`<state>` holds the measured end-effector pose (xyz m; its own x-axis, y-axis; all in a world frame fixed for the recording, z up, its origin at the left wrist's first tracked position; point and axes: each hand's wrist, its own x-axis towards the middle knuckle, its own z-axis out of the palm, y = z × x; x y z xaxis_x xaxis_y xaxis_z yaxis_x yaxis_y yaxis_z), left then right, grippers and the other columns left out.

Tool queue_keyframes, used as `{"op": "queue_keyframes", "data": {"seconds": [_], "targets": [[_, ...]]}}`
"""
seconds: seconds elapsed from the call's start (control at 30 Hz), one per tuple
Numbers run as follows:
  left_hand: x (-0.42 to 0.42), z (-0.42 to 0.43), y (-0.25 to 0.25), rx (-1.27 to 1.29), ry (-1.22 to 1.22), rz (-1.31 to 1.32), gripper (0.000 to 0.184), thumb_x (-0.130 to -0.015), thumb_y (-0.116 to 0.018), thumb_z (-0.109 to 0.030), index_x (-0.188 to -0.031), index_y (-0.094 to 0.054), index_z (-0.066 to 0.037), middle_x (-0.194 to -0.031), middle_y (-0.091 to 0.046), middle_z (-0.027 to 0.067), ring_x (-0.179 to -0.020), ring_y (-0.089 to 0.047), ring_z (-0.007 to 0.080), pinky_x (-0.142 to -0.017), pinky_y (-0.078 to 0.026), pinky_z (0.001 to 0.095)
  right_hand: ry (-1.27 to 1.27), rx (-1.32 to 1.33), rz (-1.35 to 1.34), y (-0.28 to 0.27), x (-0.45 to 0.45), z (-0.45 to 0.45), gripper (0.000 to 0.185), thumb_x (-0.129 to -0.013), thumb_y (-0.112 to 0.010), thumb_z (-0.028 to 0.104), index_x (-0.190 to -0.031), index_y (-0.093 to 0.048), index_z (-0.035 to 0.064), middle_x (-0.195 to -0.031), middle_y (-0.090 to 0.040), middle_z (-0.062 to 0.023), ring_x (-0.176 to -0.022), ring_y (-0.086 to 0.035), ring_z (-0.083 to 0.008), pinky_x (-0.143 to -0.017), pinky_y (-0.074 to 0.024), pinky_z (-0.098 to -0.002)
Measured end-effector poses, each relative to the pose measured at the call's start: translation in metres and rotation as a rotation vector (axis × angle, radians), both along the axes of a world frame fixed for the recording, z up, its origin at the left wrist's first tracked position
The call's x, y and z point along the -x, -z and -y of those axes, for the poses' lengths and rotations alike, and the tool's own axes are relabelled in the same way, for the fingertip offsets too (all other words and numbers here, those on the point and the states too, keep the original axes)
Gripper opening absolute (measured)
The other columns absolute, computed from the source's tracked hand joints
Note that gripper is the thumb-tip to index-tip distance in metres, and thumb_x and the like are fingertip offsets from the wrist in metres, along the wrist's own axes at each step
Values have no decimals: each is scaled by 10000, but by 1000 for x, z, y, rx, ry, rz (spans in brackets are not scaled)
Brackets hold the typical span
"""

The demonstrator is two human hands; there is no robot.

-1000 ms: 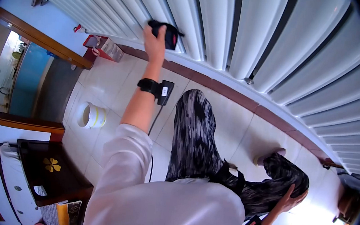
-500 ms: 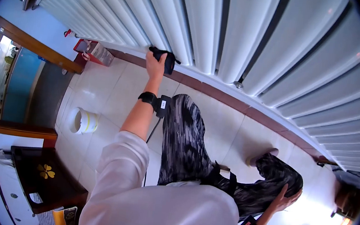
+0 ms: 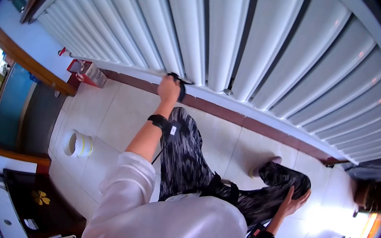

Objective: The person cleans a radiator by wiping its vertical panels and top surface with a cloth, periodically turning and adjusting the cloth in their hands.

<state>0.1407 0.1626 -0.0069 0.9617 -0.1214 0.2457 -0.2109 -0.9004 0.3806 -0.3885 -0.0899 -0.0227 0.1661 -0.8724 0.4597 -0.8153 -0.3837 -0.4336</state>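
Note:
My left hand [image 3: 169,90] is closed around a black cloth [image 3: 182,91], part of which is hidden by the fingers. It holds the cloth against the lower edge of the white radiator [image 3: 225,43], whose rounded tubes fill the top of the view. A black wrist strap [image 3: 158,121] with a small box and a cable sits on that forearm. My right hand [image 3: 293,205] lies with fingers spread on my bent knee, over dark patterned trousers [image 3: 181,160]. Another strap with a small device [image 3: 262,235] is around the right wrist.
A white bucket [image 3: 79,145] stands on the tiled floor [image 3: 121,111] at the left. A red box [image 3: 87,73] sits near the radiator's far end. A dark cabinet with a yellow flower [image 3: 40,197] is at lower left, below a doorway.
My left hand has slid rightward along the radiator's bottom edge with the black cloth. The view has tilted a little. My right hand stays on the knee.

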Motion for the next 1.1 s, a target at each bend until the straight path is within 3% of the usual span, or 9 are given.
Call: {"op": "queue_keyframes", "data": {"seconds": [0.07, 0.17, 0.3, 0.43, 0.63, 0.77, 0.97, 1.03, 1.1], "targets": [[22, 17, -4, 104, 245, 68, 240, -810, -601, -258, -845, -588, -21, -889, -582, 164, -844, -593, 363, -705, -485, 466, 4, -14, 11, -1, -1, -2, 707, -828, -615, 441, -1383, -352, 88, -1403, -360, -162, -1276, -358, -351, -1027, -329, -439], [36, 30, -6, 195, 232, 88, 195, -798, -612, -234, -860, -589, -51, -885, -573, 152, -818, -579, 369, -681, -472, 457, 28, -14, 15, 0, 2, -1, 716, -824, -618, 444, -1383, -351, 86, -1402, -359, -167, -1272, -360, -357, -1026, -329, -438], [87, 57, -65, 484, 732, 18, 153, -794, -618, -147, -906, -574, -52, -922, -570, 118, -832, -571, 359, -676, -465, 411, 9, 9, 42, -9, -4, -6, 719, -818, -627, 436, -1382, -352, 85, -1409, -346, -167, -1276, -350, -363, -1029, -321, -441], [93, 77, -180, 817, 656, 517, 278, -806, -630, -60, -1074, -582, -2, -1074, -561, 156, -926, -575, 341, -793, -464, 341, 10, -14, 75, -2, 0, -5, 721, -808, -635, 421, -1379, -353, 84, -1411, -340, -167, -1279, -340, -368, -1039, -307, -445], [54, 112, -302, 617, 606, 1144, 431, -817, -627, -82, -1220, -507, 13, -1299, -426, 193, -1158, -457, 374, -929, -418, 381, 16, -34, 110, -7, -4, -7, 711, -796, -653, 361, -1379, -353, 85, -1407, -339, -173, -1278, -337, -372, -1043, -300, -443], [51, 126, -255, 303, 544, 1154, 595, -741, -674, -107, -1253, -432, 76, -1398, -287, 261, -1275, -309, 444, -1033, -303, 486, 30, -72, 121, -17, -9, -11, 719, -775, -676, 287, -1377, -348, 68, -1401, -343, -181, -1278, -336, -363, -1043, -299, -421], [62, 120, -99, 284, 539, 815, 603, -823, -588, -137, -1284, -296, 121, -1431, -107, 353, -1323, -154, 509, -1092, -182, 502, 69, -83, 71, -18, -10, -9, 716, -771, -681, 286, -1374, -350, 87, -1404, -348, -157, -1275, -345, -350, -1035, -312, -416], [83, 118, -53, 289, 459, 544, 615, -838, -583, -143, -1293, -268, 127, -1422, -104, 364, -1329, -145, 500, -1101, -183, 475, 50, -65, 54, -18, -13, -8, 717, -776, -679, 293, -1374, -347, 77, -1395, -360, -160, -1267, -360, -343, -1032, -318, -414], [87, 119, 3, 339, 338, 395, 583, -856, -547, -103, -1313, -261, 117, -1400, -167, 368, -1261, -294, 495, -1039, -311, 451, 24, -44, 51, -18, -14, -8, 712, -782, -675, 296, -1373, -350, 69, -1393, -363, -163, -1261, -369, -346, -1032, -320, -413]]}}
